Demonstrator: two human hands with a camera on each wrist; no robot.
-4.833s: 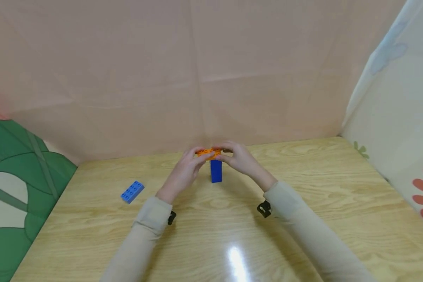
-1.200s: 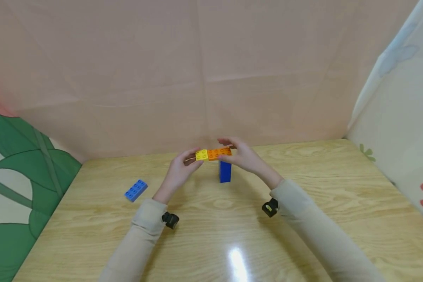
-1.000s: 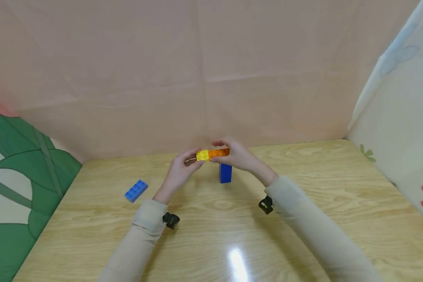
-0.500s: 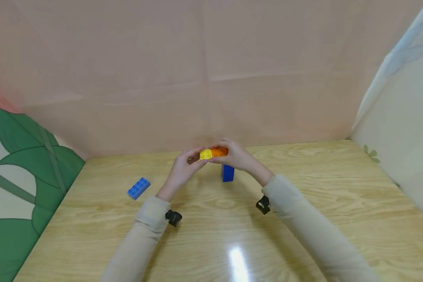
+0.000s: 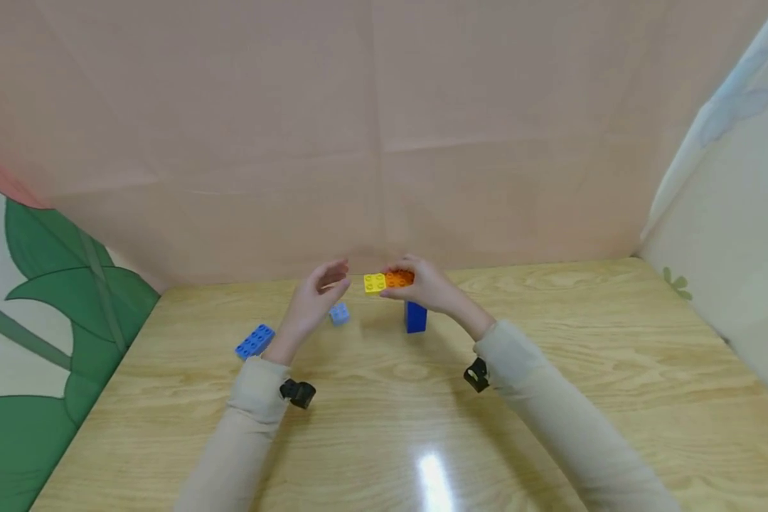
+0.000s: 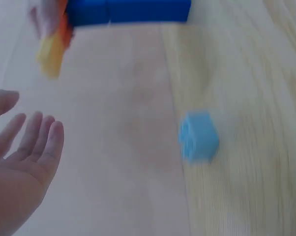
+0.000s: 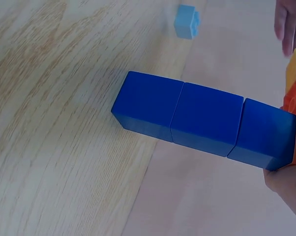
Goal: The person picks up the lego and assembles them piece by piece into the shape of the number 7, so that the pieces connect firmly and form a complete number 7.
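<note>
The right hand [image 5: 425, 288] pinches the orange and yellow bricks [image 5: 389, 281] atop the blue tower [image 5: 415, 317]; the left hand [image 5: 313, 302] is spread, empty. A small light-blue brick [image 5: 339, 313] and a long blue brick [image 5: 254, 341] lie unused.

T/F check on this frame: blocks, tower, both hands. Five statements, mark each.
1. The right hand holds the orange block. True.
2. The left hand grips the yellow block. False: it is open and apart from it.
3. A small light blue block lies on the table. True.
4. The blue tower lies flat. False: it stands upright.
5. A long blue block lies left of the left hand. True.
</note>
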